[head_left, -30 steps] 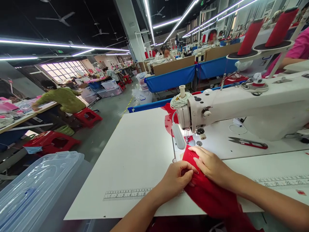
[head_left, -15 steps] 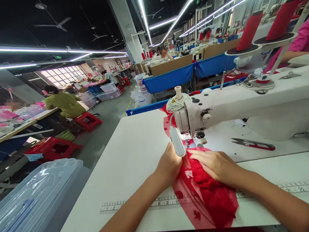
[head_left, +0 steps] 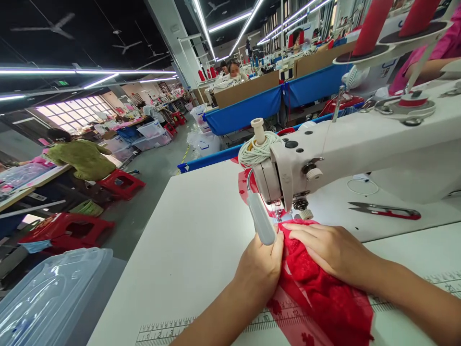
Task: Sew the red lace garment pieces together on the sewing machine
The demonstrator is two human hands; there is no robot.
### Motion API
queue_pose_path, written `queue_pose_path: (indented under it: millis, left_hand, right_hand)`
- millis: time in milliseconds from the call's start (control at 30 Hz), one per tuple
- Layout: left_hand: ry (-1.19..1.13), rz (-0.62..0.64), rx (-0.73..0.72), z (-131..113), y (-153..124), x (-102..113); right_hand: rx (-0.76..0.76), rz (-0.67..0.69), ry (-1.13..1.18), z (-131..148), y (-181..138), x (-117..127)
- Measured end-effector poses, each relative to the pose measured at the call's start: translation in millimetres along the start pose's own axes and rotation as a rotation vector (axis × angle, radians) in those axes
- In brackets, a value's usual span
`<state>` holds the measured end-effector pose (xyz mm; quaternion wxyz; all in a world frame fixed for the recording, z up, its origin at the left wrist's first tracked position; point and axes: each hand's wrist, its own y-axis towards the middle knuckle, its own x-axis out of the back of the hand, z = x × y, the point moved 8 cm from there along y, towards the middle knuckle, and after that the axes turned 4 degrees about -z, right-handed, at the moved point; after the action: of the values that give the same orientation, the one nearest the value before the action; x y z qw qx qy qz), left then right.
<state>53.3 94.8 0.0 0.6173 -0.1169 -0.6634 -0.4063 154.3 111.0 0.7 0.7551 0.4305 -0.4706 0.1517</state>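
Red sheer fabric with lace (head_left: 320, 293) runs from the table's front edge up under the needle area of a white sewing machine (head_left: 360, 144). My left hand (head_left: 261, 264) is closed on the fabric's left edge, just before the presser foot (head_left: 278, 216); a small grey lamp (head_left: 262, 221) hides some of its fingers. Lying flat on the bunched lace, my right hand (head_left: 331, 247) has its fingers stretched toward the needle, its thumb out of sight. More red fabric (head_left: 245, 185) shows behind the machine head.
Thread snips (head_left: 387, 210) lie right of the needle area. A printed ruler (head_left: 162, 331) crosses the white table (head_left: 173, 254) near the front. Red thread cones (head_left: 372, 29) stand above the machine. A clear plastic bin (head_left: 61, 283) and red stools (head_left: 68, 230) are at left; people sit farther off.
The view has shifted slightly. Both hands stay at the fabric near the presser foot; my left thumb now lies straighter along its edge, and the lace has bunched a little differently.
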Motion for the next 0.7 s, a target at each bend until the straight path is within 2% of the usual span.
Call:
queue_pose_path:
  millis: [167, 367, 700]
  left_hand:
    - [0.001, 0.041, 0.075, 6, -2, -9]
    - [-0.005, 0.035, 0.096, 8, 1, -7]
    - [-0.052, 0.122, 0.163, 13, 6, -9]
  right_hand:
    - [-0.028, 0.007, -0.044, -1, 0, 0]
    - [-0.059, -0.003, -0.094, -3, -1, -3]
    - [-0.116, 0.034, -0.073, -9, 0, -6]
